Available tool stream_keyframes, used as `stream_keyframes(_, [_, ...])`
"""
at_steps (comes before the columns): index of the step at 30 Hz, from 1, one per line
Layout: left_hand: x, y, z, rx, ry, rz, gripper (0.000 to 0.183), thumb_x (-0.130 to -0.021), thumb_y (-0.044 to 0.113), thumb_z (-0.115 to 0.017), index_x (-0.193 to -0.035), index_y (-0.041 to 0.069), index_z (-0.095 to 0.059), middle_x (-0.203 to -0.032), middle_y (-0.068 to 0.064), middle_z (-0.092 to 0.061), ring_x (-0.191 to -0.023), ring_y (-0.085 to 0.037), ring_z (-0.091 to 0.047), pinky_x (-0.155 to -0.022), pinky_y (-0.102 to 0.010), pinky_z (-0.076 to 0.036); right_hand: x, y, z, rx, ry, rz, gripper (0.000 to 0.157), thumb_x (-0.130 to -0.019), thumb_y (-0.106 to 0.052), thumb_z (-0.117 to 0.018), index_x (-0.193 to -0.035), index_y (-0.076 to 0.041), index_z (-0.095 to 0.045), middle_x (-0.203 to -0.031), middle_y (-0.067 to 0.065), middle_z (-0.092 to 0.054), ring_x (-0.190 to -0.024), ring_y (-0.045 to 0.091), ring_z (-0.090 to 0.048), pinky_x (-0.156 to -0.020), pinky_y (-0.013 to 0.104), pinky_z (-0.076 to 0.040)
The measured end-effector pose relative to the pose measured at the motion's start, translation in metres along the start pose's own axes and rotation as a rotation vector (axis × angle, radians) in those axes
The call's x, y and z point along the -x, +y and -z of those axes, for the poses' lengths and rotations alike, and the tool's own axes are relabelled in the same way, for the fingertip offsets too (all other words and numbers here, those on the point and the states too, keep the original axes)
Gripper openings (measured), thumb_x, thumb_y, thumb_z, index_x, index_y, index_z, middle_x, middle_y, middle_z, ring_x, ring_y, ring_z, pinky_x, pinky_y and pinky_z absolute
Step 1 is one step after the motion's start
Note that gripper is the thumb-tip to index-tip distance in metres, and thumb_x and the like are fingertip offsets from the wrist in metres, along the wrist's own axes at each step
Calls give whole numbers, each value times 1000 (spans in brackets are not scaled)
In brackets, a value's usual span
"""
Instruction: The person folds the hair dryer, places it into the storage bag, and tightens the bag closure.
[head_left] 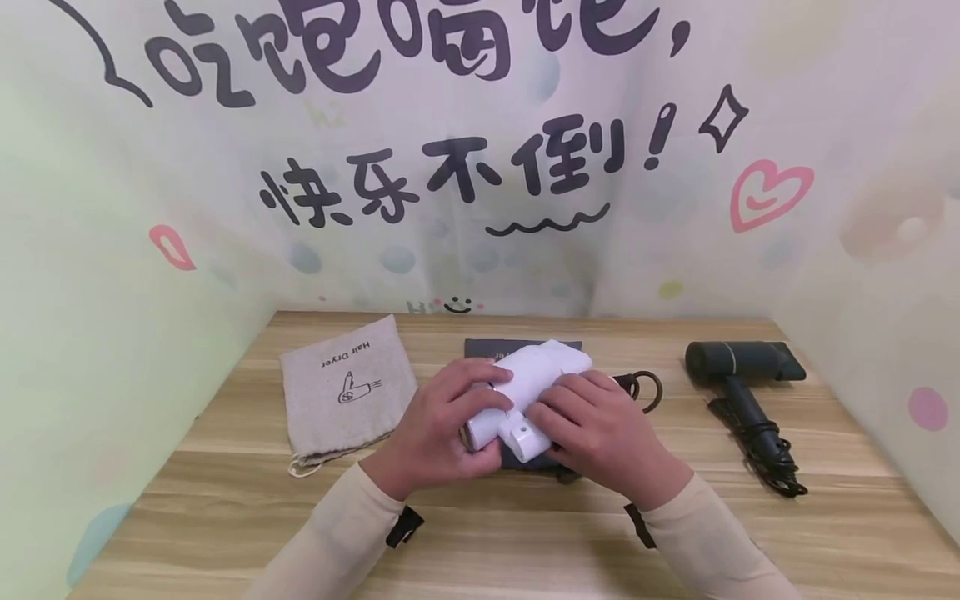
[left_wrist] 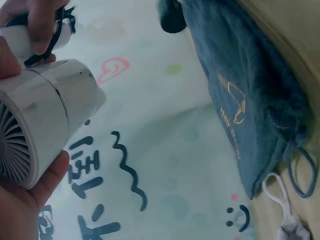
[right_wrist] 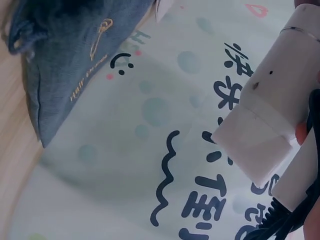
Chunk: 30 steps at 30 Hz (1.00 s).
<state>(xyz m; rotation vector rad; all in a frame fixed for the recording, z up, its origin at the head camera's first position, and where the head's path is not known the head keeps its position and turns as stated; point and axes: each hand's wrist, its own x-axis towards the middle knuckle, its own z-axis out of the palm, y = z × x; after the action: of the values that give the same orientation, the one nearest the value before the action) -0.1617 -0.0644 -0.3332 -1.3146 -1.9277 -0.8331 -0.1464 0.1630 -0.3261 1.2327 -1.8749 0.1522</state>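
Observation:
A white hair dryer (head_left: 534, 371) is held above the table between both hands. My left hand (head_left: 450, 421) grips the barrel near its round intake grille (left_wrist: 11, 145), fingers over the top and thumb below. The right hand (head_left: 592, 425) grips the handle (right_wrist: 300, 172) with its wrapped black cord (left_wrist: 57, 32); part of the handle is hidden by that hand. The flat nozzle (right_wrist: 255, 145) points away from the left hand. Behind and below the dryer lies a dark blue drawstring bag (left_wrist: 245, 90), mostly covered by the hands in the head view.
On the left lies a grey-beige drawstring bag (head_left: 348, 396) printed "Hair Dryer". A black hair dryer (head_left: 738, 367) with a bundled cord (head_left: 772, 458) lies on the right. The wooden table (head_left: 225, 517) meets printed cloth walls (head_left: 420, 242) at the back and sides.

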Motion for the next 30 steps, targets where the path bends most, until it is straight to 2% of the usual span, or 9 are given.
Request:
stream_keyframes(9, [4, 5, 5, -15, 24, -71, 34, -58, 14, -67, -92, 12, -62, -113, -6, -56, -109, -28, -52, -95, -36, -41, 0, -5, -3, -5, 9, 22, 23, -92, -19, -43, -97, -9, -63, -89, 1, -62, -85, 27, -55, -72, 40, -46])
stream_keyframes(16, [3, 9, 9, -23, 12, -112, 35, -60, 15, -67, -94, 11, -63, -114, -6, -57, -110, -31, -52, -93, -38, -43, 0, -8, -3, 12, 57, 63, 22, -92, -20, -45, -95, -6, -62, -87, 1, -61, -80, 28, -54, -69, 37, -47])
stream_keyframes(20, [2, 8, 9, -27, -2, -126, 36, -59, 14, -68, -94, 10, -63, -114, -7, -57, -111, -31, -51, -94, -38, -42, 1, -8, -1, 11, 41, 46, 23, -92, -20, -45, -97, -7, -63, -89, 2, -62, -82, 27, -55, -70, 37, -47])
stream_keyframes(26, [2, 3, 6, -19, 2, -135, 36, -60, 14, -68, -96, 9, -63, -115, -7, -57, -111, -32, -51, -94, -38, -42, 3, -8, 1, 13, 26, -6, 29, -95, -31, -43, -97, -10, -62, -98, 12, -57, -88, 30, -54, -76, 40, -48])
stream_keyframes(30, [3, 2, 5, 4, 19, -141, 36, -62, 14, -67, -97, 8, -63, -114, -9, -57, -110, -33, -52, -93, -39, -43, 2, -8, 2, 7, 5, 1, 24, -93, -28, -46, -96, -10, -62, -94, 9, -56, -89, 29, -54, -77, 40, -47])
